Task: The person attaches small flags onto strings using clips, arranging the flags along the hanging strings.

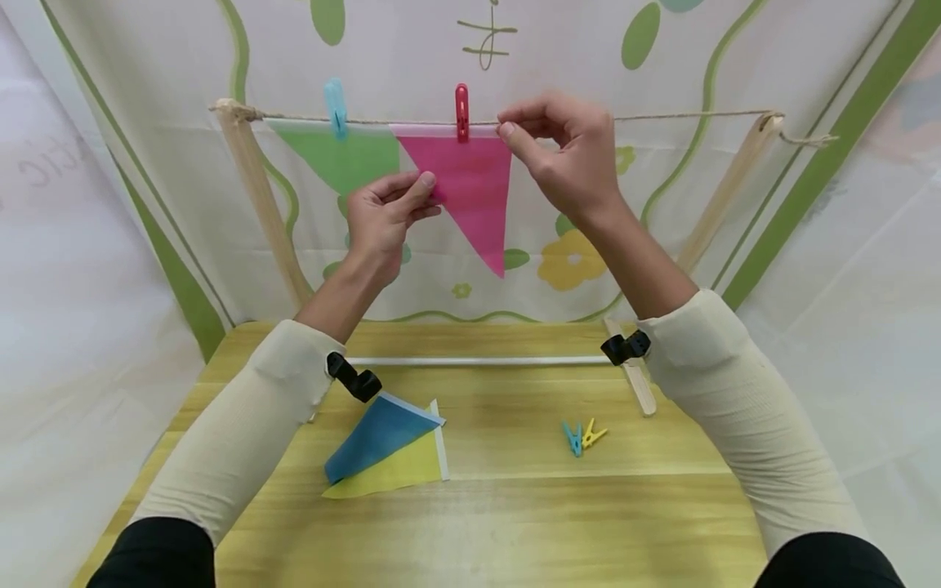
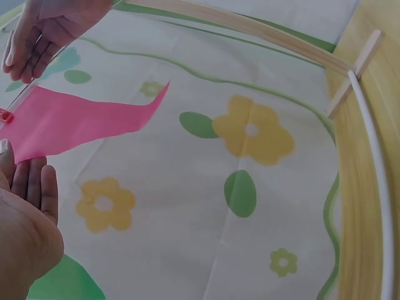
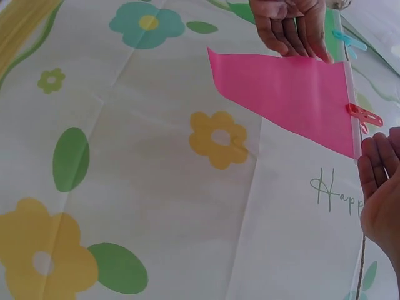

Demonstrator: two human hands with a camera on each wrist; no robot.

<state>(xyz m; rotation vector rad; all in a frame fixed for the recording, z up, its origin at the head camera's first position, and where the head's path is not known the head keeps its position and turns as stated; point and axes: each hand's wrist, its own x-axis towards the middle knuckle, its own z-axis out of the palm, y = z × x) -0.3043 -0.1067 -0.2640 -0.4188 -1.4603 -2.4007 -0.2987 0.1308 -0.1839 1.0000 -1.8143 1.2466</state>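
Note:
A pink flag point(image 1: 470, 184) hangs from a twine line point(image 1: 662, 117), held by a red peg point(image 1: 461, 113). My left hand point(image 1: 429, 189) pinches the flag's slanted left edge between thumb and fingers. My right hand point(image 1: 507, 131) pinches the flag's top right corner at the twine. The left wrist view shows the pink flag point(image 2: 69, 122) with the right hand point(image 2: 28, 69) at its top corner. In the right wrist view the left hand point(image 3: 294, 44) holds the pink flag point(image 3: 294, 94) by its edge, close to the red peg point(image 3: 362, 114).
A green flag point(image 1: 341, 159) hangs left of the pink one under a light-blue peg point(image 1: 336, 106). Wooden posts point(image 1: 260, 204) carry the twine. On the wooden table point(image 1: 515, 506) lie a blue flag point(image 1: 378, 433) over a yellow flag point(image 1: 400, 474), two loose pegs point(image 1: 581, 437) and a white rod point(image 1: 478, 360).

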